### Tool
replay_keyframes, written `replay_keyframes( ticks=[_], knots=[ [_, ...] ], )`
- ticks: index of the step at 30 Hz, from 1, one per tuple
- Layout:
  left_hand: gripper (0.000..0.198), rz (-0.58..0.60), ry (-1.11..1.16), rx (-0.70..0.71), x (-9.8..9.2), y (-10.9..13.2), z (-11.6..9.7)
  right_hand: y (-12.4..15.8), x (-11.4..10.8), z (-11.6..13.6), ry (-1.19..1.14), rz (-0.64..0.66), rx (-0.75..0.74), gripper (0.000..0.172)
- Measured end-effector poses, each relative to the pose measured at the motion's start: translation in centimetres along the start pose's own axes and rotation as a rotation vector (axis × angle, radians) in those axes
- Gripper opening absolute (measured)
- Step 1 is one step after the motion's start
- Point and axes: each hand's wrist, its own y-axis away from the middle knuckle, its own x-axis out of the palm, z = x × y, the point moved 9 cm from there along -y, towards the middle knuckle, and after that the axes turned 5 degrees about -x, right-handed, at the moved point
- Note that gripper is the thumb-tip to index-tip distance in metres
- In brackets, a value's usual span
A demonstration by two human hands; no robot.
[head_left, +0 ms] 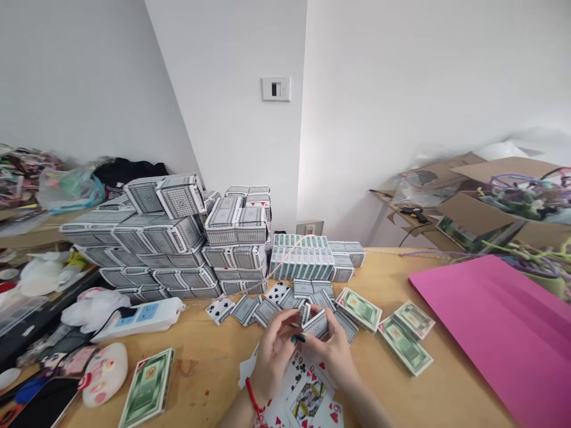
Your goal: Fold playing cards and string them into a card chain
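Between my two hands is a folded playing card (316,323) with a grey patterned back, its flaps bent up; it may be more than one card. My left hand (275,352) has its fingertips closed on the near left side of it. From the right, my right hand (333,346) grips the other edge with thumb and fingers. Loose face-up playing cards (311,399), including a queen, lie under my wrists. Just beyond my fingers, grey-backed folded cards (266,311) are scattered on the wooden table (209,362).
Stacked blocks of folded cards (172,235) rise at the back left, beside a green-edged row of card boxes (303,255). Green card boxes (405,345) lie right, another card box (148,386) left. A power strip (149,318), phone (47,404) and pink sheet (495,333) flank them.
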Motion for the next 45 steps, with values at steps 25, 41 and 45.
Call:
replay_keyframes(
  ticks=[25, 41, 45],
  knots=[
    [0.047, -0.023, 0.198, -0.183, -1.7, -1.9, 3.1, -2.1, -1.1, -3.1, -0.170, 0.077, 0.042, 0.054],
    [0.059, 0.028, -0.129, -0.058, -0.4, -1.6, 3.2, -0.4, 0.6, -1.4, -0.286, 0.154, -0.030, 0.049],
    [0.058, 0.027, -0.217, -0.028, -0.1, -1.3, 3.1, -0.1, 0.9, -1.9, -0.389, 0.131, 0.016, 0.056]
  ],
)
